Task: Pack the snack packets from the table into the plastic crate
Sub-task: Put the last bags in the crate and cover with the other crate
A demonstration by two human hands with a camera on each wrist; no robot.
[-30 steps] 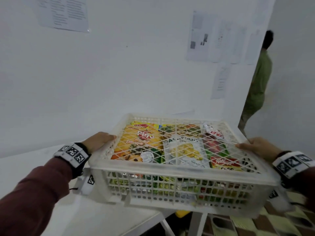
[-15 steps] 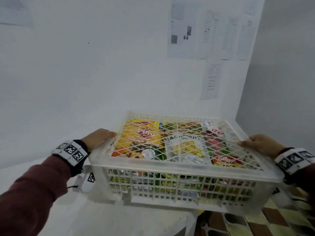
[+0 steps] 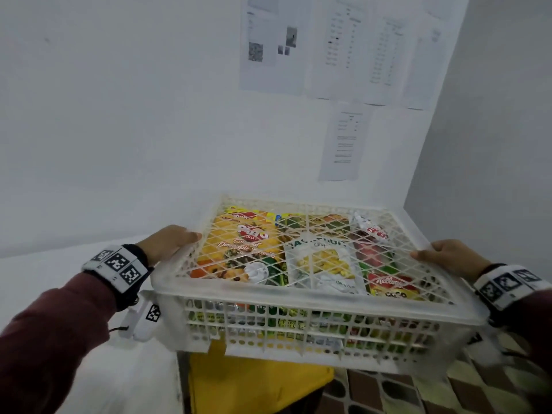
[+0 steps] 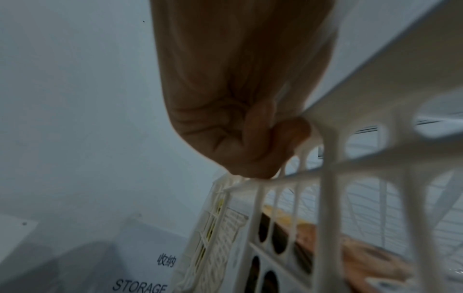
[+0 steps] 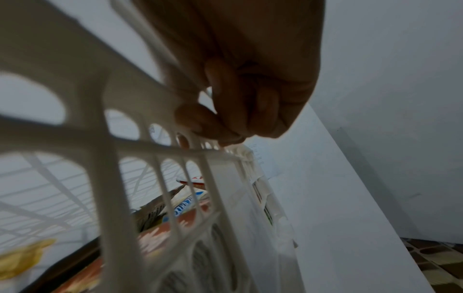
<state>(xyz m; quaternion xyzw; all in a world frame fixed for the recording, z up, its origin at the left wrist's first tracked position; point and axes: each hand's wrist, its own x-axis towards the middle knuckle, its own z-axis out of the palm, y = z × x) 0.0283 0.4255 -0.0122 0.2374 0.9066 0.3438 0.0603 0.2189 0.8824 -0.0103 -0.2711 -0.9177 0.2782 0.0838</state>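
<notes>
The white plastic crate [image 3: 304, 297], lattice lid closed over the snack packets [image 3: 248, 246], hangs between both hands: left hand [image 3: 167, 245] curled around its left rim, right hand [image 3: 448, 258] curled around its right rim, above the table [image 3: 89, 369] edge.

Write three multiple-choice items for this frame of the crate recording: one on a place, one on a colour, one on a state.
1. Where are the snack packets?
A. Spread over the table
B. Inside the plastic crate, under its lattice lid
C. On the floor

2. What colour is the object below the crate?
A. Yellow
B. Blue
C. Black

3. How is the crate held?
A. Left hand alone
B. Untouched
C. Left hand and right hand grip opposite ends

Answers: 1 B, packets show through the lid's lattice; 2 A, yellow shows under the crate's base; 3 C, both wrist views show fingers curled under the rim.
</notes>
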